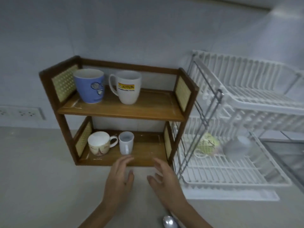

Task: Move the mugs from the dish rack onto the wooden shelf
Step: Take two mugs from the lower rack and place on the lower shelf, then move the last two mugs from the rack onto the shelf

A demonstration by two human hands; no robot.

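The wooden shelf (148, 111) stands on the counter with two tiers. On its top tier sit a blue mug (89, 85) and a white mug with a yellow label (127, 87). Its lower tier holds a cream patterned cup (99, 143) and a small white mug (125, 142). The white dish rack (246, 104) is to the right; its lower tray carries a green patterned mug (207, 143) and a grey mug (237, 146), both lying tipped. My left hand (119, 180) and my right hand (164, 180) hover open in front of the shelf's lower tier, holding nothing.
A wall socket strip (21, 113) is at the left. A metal spoon (169, 222) lies on the counter near the bottom edge. The rack's drip tray (246, 196) sticks out toward me. A dark sink edge (292, 155) shows at the far right.
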